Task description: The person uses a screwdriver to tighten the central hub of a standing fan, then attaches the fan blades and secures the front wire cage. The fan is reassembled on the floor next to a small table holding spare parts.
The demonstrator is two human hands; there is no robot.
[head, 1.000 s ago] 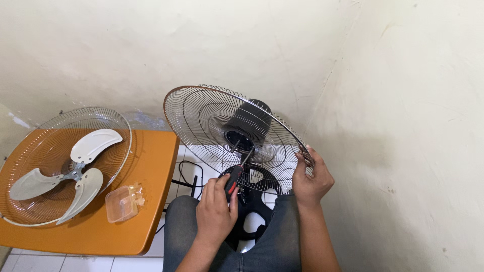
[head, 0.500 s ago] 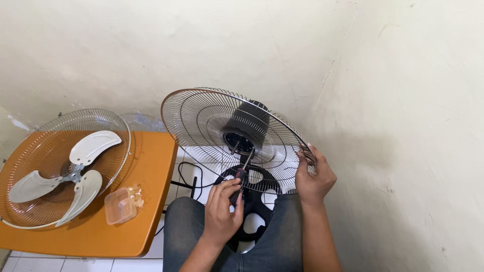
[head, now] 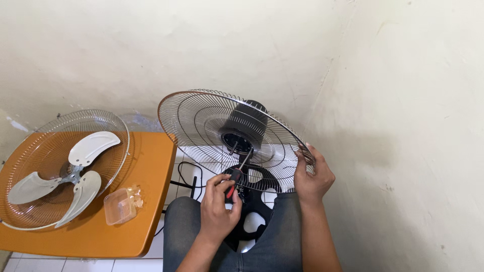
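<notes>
Wire rear guard (head: 201, 121) held by right hand (head: 312, 176); left hand (head: 218, 211) grips screwdriver (head: 236, 176); table (head: 146, 201) alongside.

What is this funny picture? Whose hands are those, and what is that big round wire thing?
The picture comes from a camera worn on a person's head, so you look down at that person's own two hands and their knees in jeans. The big round wire thing is the rear fan guard, the cage that keeps fingers away from a fan's spinning part. The black lump behind it is the fan motor. The right hand grips the guard's rim. The left hand holds a screwdriver with a black and red handle, its tip pointing at the middle of the guard. On the orange table to the side lies the other fan guard, with the pale three-winged fan blade resting in it. Beside that sits a small clear plastic box.
</notes>
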